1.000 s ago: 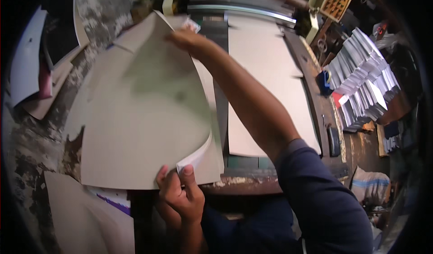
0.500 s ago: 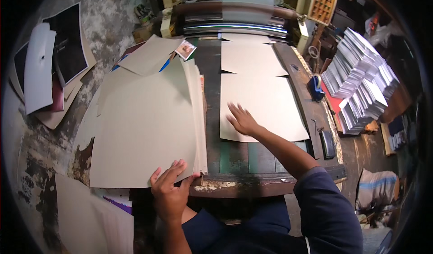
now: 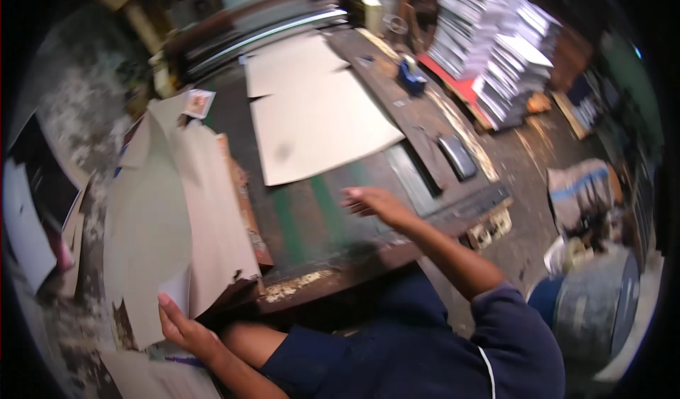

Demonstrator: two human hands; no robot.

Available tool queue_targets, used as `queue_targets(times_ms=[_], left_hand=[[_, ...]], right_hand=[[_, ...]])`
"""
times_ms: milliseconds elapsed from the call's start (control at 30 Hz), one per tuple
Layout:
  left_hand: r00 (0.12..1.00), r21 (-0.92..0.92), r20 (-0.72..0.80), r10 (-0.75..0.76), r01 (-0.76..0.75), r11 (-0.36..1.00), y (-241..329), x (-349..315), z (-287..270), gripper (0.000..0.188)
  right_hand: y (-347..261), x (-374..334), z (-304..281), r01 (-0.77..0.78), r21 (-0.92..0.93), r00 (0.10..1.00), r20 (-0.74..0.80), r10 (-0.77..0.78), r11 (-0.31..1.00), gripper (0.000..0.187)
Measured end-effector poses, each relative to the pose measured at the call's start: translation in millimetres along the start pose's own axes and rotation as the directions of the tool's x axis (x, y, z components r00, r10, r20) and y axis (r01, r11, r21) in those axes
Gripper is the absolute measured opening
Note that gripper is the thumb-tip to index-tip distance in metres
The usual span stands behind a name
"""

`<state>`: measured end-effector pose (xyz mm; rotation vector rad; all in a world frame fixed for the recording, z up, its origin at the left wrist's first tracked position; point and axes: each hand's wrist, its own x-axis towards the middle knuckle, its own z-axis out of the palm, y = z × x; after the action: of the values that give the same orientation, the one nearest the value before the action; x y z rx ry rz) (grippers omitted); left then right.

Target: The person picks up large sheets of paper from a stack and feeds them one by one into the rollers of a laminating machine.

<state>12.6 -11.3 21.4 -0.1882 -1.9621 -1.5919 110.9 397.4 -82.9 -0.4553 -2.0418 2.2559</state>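
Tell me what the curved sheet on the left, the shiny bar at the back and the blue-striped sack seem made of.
Curved sheet: probably thin cardboard, matte beige; it bows in one broad, smooth curve.
Shiny bar: likely polished metal, given its bright reflected streak.
Blue-striped sack: perhaps cloth or woven plastic, dull; its outline looks soft, but blur hides any weave.

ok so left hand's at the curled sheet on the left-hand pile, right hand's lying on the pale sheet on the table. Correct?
Not quite: the right hand isn't on the pale sheet. The head view shows it off that sheet's near edge, over the bare near part of the table. The left hand is at the curled sheet on the left-hand pile.
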Motion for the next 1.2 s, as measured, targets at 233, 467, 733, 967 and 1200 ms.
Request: queue_targets(times_ms=[233,467,733,967,1200], left_hand=[[0.405,-0.185,0.788,0.463,-0.562,0.806,52.2,-26.2,10.3,0.045],[0.608,0.213,0.757,0.24,-0.577,0.789,48.4,-24.9,18.5,0.069],[0.783,0.457,0.6,0.166,-0.505,0.733,13.5,-22.7,5.9,0.041],[0.778,0.245,0.627,-0.035,-0.154,0.957,17.5,-10.3,-6.2,0.046],[0.818,0.193,0.515,-0.257,0.182,0.964,14.2,-11.4,-3.6,0.05]], right_hand=[[-39.4,-52.3,68.2,-0.079,0.522,0.914,0.378,-0.147,0.85,0.047],[40.7,-84.1,65.9,-0.238,0.521,0.97,0.077,0.232,0.82,0.038],[100.4,-131.7,90.4,-0.393,0.514,0.898,0.034,0.44,0.762,0.04],[95.5,-72.2,68.9,-0.352,0.633,0.916,0.079,0.395,0.69,0.051],[85.8,-14.7,52.1,-0.267,0.668,0.937,0.011,0.349,0.695,0.054]])
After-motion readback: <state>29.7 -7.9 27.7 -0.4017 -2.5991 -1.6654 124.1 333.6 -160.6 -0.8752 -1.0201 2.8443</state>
